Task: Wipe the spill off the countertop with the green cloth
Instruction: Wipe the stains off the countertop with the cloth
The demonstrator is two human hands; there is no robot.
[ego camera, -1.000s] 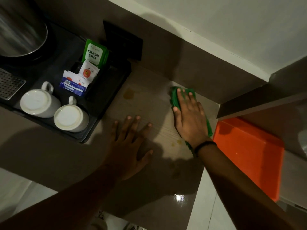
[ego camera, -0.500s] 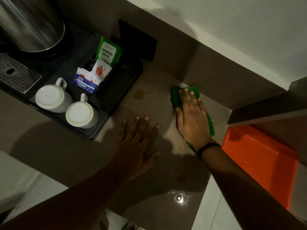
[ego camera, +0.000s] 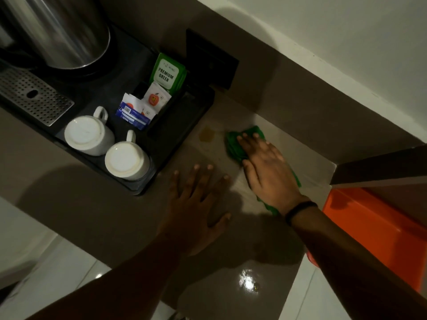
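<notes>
Green cloth [ego camera: 235, 144] is lying flat on the pale countertop [ego camera: 231, 294] near the back wall, pinned under the right hand [ego camera: 265, 172], whose fingers are stretched out and pressing down on it rather than gripping. Compared with half a second ago, the hand and cloth are sitting closer to the yellowish spill [ego camera: 207, 134], which is lying just to their left, not yet covered. The left hand [ego camera: 196, 204] is still resting palm-down with fingers spread on the counter, holding nothing. Beyond the spill, a black tray [ego camera: 161, 162] is carrying two upturned white mugs [ego camera: 89, 135] [ego camera: 126, 160], tea sachets [ego camera: 167, 73] and a steel kettle [ego camera: 60, 31]. An orange bin [ego camera: 374, 229] is standing to the right, beside the counter's edge.
</notes>
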